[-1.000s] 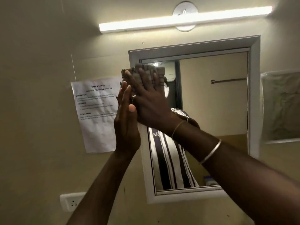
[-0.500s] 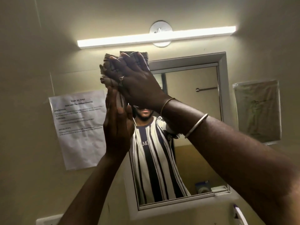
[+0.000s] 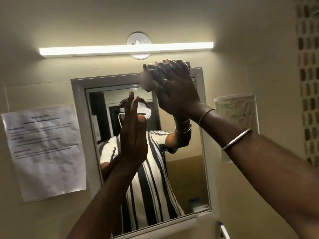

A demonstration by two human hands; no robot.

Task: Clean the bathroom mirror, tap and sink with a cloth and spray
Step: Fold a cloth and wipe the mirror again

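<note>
The wall mirror (image 3: 79,109) has a grey frame, and its glass reflects a person in a striped shirt. My right hand (image 3: 177,90) is at the mirror's top right corner. It holds a bunched, blurred cloth (image 3: 147,80) against the top frame, with its fingers bent over the cloth. My left hand (image 3: 133,135) is raised flat with straight fingers in front of the glass, left of centre, and holds nothing. I cannot tell whether it touches the glass. No tap, sink or spray bottle is in view.
A tube light (image 3: 126,49) runs along the wall above the mirror. A printed notice (image 3: 44,149) hangs to the left and a plastic-covered sheet (image 3: 236,114) to the right. A white and blue object (image 3: 223,230) sits at the bottom right, and a ventilation block wall (image 3: 309,83) at the far right.
My right hand has carried the cloth from the mirror's top left corner along the top frame to the top right. My left hand has come away from it and stays lower.
</note>
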